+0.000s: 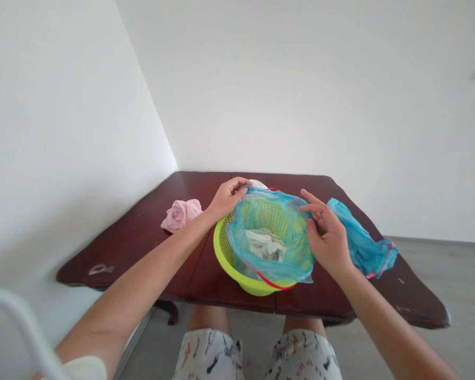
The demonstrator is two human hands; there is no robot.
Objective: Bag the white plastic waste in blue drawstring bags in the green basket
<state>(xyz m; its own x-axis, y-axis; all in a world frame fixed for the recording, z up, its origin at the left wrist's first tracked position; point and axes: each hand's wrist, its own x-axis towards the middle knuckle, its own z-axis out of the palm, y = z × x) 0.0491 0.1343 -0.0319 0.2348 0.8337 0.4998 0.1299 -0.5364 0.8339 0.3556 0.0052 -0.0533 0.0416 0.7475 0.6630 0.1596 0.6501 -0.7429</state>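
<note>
A thin, see-through blue plastic bag (275,272) with a red drawstring lies spread inside a yellow-green plastic basket (225,261) with perforated walls. At the bag's far left rim, my left hand (229,198) is closed, pinching the edge. My right hand (326,232) grips the bag's right rim between thumb and fingers, its index finger raised. Crumpled whitish plastic (265,245) shows at the basket's bottom, within or beneath the bag; I cannot tell which. Part of a white item (257,183) appears behind the basket, mostly hidden.
The dark red wooden table (162,269) stands against white walls. A bunched pink cloth (181,215) lies left of the basket. Another blue plastic bag (362,243) lies crumpled to the right. A white curved bar (24,322) crosses the lower left corner.
</note>
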